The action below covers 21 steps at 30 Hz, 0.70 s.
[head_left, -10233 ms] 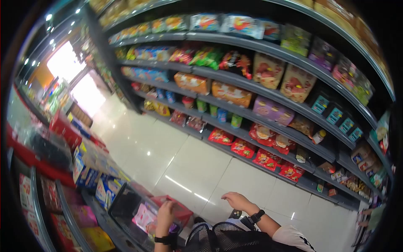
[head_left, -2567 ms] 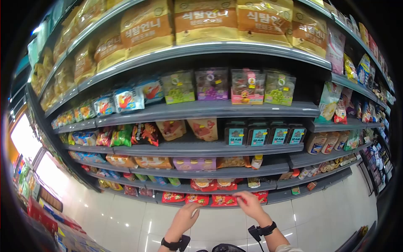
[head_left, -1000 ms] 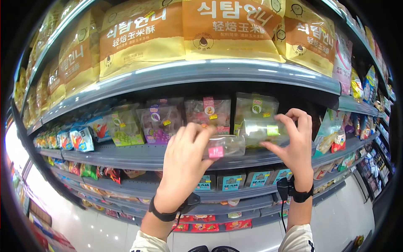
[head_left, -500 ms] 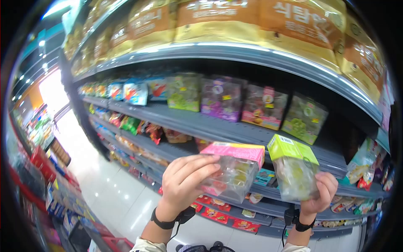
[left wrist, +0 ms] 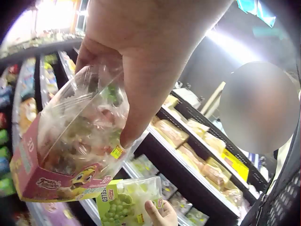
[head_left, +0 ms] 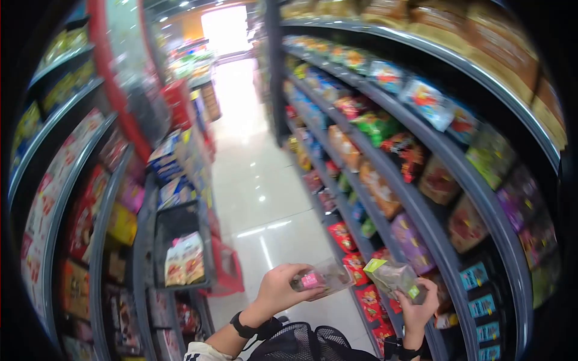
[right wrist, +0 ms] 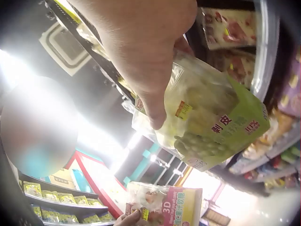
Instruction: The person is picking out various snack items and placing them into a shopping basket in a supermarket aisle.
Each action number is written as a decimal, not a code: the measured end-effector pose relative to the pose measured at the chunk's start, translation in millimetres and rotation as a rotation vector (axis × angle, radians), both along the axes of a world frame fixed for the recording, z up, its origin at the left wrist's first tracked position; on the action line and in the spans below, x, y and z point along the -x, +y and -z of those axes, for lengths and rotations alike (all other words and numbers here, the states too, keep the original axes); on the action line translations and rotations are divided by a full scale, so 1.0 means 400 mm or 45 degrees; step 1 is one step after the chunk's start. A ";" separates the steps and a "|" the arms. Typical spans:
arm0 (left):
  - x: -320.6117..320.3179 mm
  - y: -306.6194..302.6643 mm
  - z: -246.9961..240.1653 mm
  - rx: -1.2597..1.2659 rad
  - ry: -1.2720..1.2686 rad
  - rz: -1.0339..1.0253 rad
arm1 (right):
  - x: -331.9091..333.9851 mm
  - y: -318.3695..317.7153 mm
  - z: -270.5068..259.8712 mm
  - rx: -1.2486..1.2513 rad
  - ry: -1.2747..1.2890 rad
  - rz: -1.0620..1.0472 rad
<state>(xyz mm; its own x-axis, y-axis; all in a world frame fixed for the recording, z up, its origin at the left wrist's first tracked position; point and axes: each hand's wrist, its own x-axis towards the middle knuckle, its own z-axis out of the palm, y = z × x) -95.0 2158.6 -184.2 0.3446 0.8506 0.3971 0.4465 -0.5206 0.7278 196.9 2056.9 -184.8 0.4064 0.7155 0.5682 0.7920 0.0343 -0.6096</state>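
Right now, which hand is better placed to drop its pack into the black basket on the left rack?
Left, probably. The left hand holds the pink-labelled pack on the side nearer the black basket. The right hand, gripping the green-labelled pack, is farther right and would have to cross the body.

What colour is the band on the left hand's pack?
Pink, on the clear pack the left hand grips; left wrist view shows it best.

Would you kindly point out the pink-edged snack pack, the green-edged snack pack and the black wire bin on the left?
pink-edged snack pack (left wrist: 56, 181): left wrist view, on its pink card edge.
green-edged snack pack (right wrist: 221, 129): right wrist view, on its green printed front.
black wire bin (head_left: 178, 224): head view, on its bare upper wall.
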 end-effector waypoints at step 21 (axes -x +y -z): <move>0.678 -0.190 0.304 0.495 0.270 -1.347 | 0.771 0.515 0.243 0.682 0.105 -1.179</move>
<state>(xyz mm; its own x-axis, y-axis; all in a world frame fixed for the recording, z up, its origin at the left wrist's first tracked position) -366.4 2082.4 -305.8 -0.5879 0.8064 0.0632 0.6593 0.4324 0.6151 -111.4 2263.0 -282.1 -0.3995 0.9128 0.0846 0.5504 0.3127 -0.7742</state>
